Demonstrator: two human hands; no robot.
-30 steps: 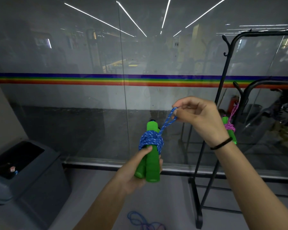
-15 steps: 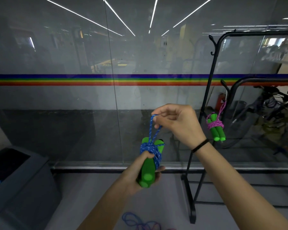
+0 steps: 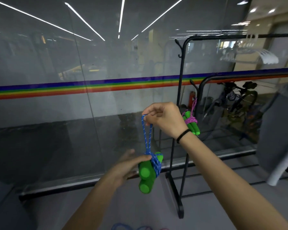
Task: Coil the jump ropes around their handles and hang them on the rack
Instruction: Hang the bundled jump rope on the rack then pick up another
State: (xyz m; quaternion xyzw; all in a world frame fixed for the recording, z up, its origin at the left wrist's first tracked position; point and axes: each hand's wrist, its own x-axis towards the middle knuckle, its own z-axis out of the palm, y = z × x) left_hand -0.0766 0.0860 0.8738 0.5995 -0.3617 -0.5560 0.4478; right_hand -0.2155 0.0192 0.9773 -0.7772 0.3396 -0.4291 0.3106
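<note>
A jump rope with two green handles [image 3: 146, 175] has its blue cord [image 3: 155, 165] coiled around them. A blue loop [image 3: 146, 130] rises from the coil, and my right hand [image 3: 164, 121] pinches its top, so the bundle hangs tilted below. Left of the handles, my left hand [image 3: 126, 165] has its thumb resting on the coil and its fingers stretched out behind. A second bundle, green handles wrapped in pink cord [image 3: 191, 122], hangs from a hook on the black rack [image 3: 181, 80], just behind my right wrist.
A glass wall with a rainbow stripe [image 3: 73, 87] runs close in front. The rack's foot [image 3: 177, 198] stands on the grey floor to the right. Loose blue and pink cords [image 3: 123, 227] lie at the bottom edge. White hangers [image 3: 259, 55] hang on the rack's top bar.
My right hand has pulled the loop longer and higher, and the bundle now dangles from it. My left hand has loosened from a full grip on the handles. The view has swung right.
</note>
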